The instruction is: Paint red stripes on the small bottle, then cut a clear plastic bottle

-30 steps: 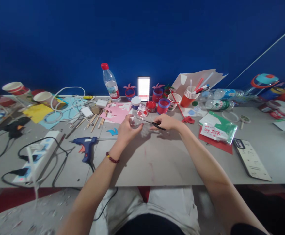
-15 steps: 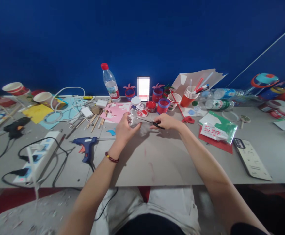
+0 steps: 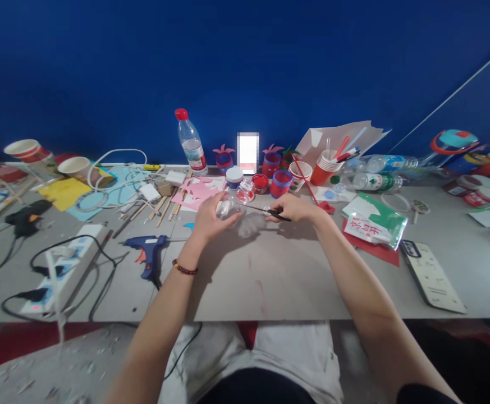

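My left hand point(image 3: 211, 217) is wrapped round a clear plastic bottle piece point(image 3: 228, 209), its thumb on the near side. In my right hand point(image 3: 289, 209) is a pair of black-handled scissors point(image 3: 279, 214). Their blades point left and meet the clear plastic; whether they are parted I cannot make out. Just behind the plastic stand a white-lidded jar point(image 3: 234, 176), an open pot of red paint point(image 3: 260, 182) and a red cup with a purple rim point(image 3: 281, 183).
A blue glue gun point(image 3: 147, 247) lies left of my hands, beside a white power strip point(image 3: 70, 264). At the back stands a red-capped bottle point(image 3: 192, 143). To the right are stacked paper cups point(image 3: 325, 168), a green sheet point(image 3: 385, 216) and a phone point(image 3: 434, 275).
The clear plastic has turned in my left hand, and its neck now points toward the back right. My right hand and the scissors have shifted slightly right.
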`<state>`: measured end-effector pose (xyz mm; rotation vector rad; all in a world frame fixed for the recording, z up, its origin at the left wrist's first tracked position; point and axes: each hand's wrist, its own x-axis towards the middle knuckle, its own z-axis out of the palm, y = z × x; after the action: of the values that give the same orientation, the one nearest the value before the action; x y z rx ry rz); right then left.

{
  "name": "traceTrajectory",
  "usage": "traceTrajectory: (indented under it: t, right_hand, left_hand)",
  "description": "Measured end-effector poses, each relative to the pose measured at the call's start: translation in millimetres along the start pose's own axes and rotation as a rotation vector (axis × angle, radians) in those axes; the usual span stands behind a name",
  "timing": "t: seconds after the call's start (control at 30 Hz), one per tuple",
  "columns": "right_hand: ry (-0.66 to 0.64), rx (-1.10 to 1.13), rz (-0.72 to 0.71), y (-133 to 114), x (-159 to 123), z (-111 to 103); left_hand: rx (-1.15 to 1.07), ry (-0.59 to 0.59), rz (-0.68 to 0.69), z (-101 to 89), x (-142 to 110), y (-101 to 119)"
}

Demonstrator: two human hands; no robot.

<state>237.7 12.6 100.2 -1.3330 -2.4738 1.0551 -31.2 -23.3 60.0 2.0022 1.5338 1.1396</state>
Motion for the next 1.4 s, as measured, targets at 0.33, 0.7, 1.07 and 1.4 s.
traceTrajectory:
  t: [0.33,0.7,1.07,1.4]
  right_hand:
    - [0.017,0.036,-0.003,-1,-1,3]
    - [-0.009,0.114,0.025,-6,1,10]
    - [0.011,0.056,-0.005,2,6,12]
    - [0.023,0.027,0.015,-1,7,11]
  left_hand:
    - [-0.234,-0.089,-0.109,3.0,-4,11]
    - [-0.1,-0.08,-0.152,15.5,-9,14]
    - [-0.018,0.001,-0.174,21.7,-11,14]
    - [0.082,0.064,-0.192,25.2,-11,11]
